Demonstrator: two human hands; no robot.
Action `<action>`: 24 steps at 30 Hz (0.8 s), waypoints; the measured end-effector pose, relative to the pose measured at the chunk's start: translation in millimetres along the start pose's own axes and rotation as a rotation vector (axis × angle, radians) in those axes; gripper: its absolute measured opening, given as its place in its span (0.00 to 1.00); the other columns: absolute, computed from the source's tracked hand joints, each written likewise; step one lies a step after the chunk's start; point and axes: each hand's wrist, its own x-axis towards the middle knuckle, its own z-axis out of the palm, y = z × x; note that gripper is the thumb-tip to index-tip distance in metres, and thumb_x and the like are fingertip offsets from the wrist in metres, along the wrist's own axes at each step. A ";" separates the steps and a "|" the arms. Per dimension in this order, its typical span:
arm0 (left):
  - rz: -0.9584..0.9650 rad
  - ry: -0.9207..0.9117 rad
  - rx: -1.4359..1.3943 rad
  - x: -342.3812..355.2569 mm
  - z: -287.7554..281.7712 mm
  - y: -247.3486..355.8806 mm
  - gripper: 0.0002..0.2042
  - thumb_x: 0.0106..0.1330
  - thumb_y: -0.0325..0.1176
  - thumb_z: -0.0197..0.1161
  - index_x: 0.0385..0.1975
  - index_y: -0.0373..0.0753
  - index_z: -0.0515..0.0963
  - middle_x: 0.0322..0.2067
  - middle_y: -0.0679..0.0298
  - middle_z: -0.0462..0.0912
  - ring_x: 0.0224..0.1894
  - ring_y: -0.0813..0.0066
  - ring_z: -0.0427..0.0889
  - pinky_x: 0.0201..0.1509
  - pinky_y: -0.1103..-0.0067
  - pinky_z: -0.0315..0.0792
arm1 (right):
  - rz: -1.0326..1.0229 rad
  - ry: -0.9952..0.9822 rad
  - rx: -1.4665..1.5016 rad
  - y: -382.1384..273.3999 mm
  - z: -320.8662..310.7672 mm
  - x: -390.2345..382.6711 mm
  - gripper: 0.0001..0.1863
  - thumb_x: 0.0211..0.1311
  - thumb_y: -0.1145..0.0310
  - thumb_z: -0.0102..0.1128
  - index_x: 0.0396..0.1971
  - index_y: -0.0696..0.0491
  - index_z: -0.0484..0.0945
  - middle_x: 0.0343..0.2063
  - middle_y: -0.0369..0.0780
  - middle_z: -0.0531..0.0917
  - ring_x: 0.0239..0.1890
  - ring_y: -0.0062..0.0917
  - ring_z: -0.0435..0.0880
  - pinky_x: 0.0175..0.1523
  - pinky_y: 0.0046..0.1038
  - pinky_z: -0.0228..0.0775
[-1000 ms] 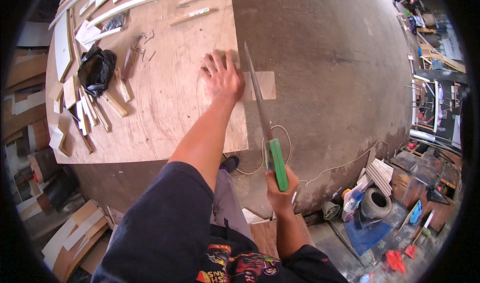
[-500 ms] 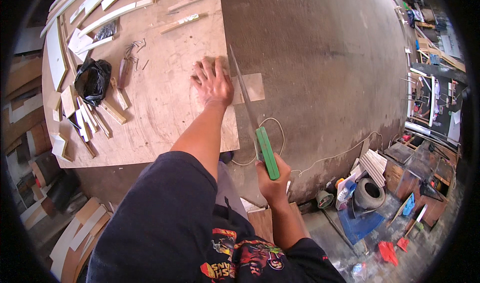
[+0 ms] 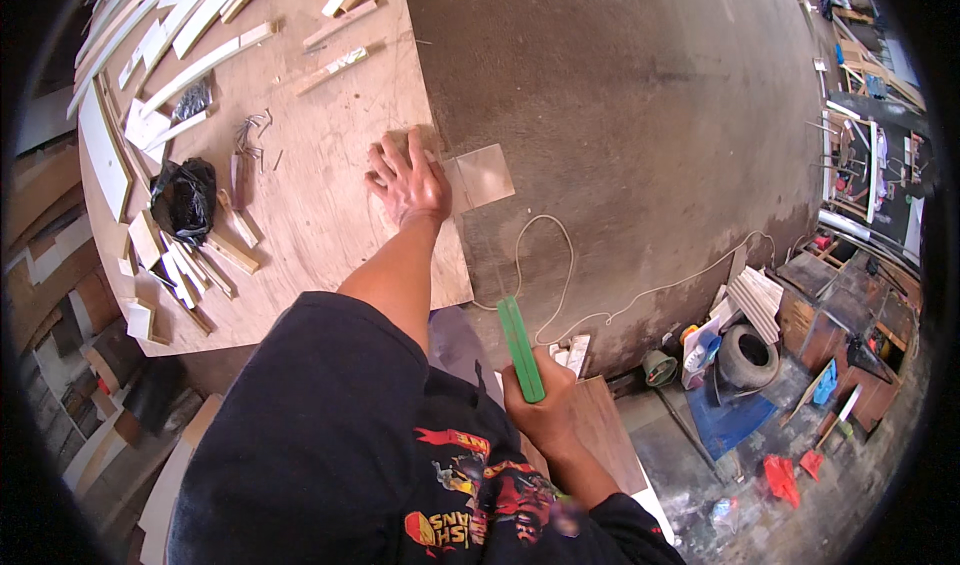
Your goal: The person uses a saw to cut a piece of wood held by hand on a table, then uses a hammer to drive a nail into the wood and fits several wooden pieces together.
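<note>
My left hand (image 3: 408, 183) lies flat with spread fingers near the right edge of a plywood-topped table (image 3: 330, 205). Beside it, a thin light-brown piece of board (image 3: 485, 177) juts past that edge; how much of it lies under the palm is hidden. My right hand (image 3: 540, 405) is closed around the green handle of a hand saw (image 3: 521, 350), low and to the right of the table corner. The saw's blade can barely be made out now.
A black plastic bag (image 3: 184, 201), loose nails (image 3: 252, 137) and several wood offcuts (image 3: 190, 270) lie on the table. White strips (image 3: 205, 65) are stacked at the far left. Beyond the table edge runs a pale cord (image 3: 640, 307); a tyre (image 3: 747, 357) stands on the cluttered floor at right.
My right hand has drawn the saw back and down toward me, so its blade has left the table edge. The left hand stays pressed by the board while the view has shifted slightly.
</note>
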 end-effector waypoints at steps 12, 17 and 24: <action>0.062 0.117 0.035 0.1 7.4 -2.1 0.25 0.74 0.44 0.49 0.71 0.55 0.63 0.73 0.51 0.53 0.76 0.43 0.48 0.71 0.45 0.48 | 0.032 0.057 0.064 18.6 -8.2 10.8 0.09 0.56 0.75 0.68 0.24 0.58 0.75 0.16 0.48 0.76 0.17 0.35 0.80 0.26 0.33 0.68; 0.053 -0.013 -0.031 -0.7 -4.4 0.5 0.28 0.73 0.44 0.49 0.74 0.54 0.59 0.75 0.49 0.49 0.78 0.42 0.42 0.74 0.43 0.42 | 0.002 0.120 0.121 37.8 17.0 25.4 0.09 0.57 0.75 0.68 0.23 0.59 0.75 0.15 0.44 0.76 0.17 0.27 0.78 0.26 0.31 0.66; 0.307 0.068 -0.043 11.3 -1.0 -5.5 0.28 0.70 0.42 0.55 0.71 0.56 0.65 0.75 0.55 0.57 0.77 0.44 0.50 0.74 0.42 0.45 | -0.001 0.172 0.132 46.0 23.4 21.3 0.08 0.57 0.76 0.68 0.24 0.59 0.76 0.16 0.43 0.77 0.18 0.22 0.77 0.26 0.29 0.66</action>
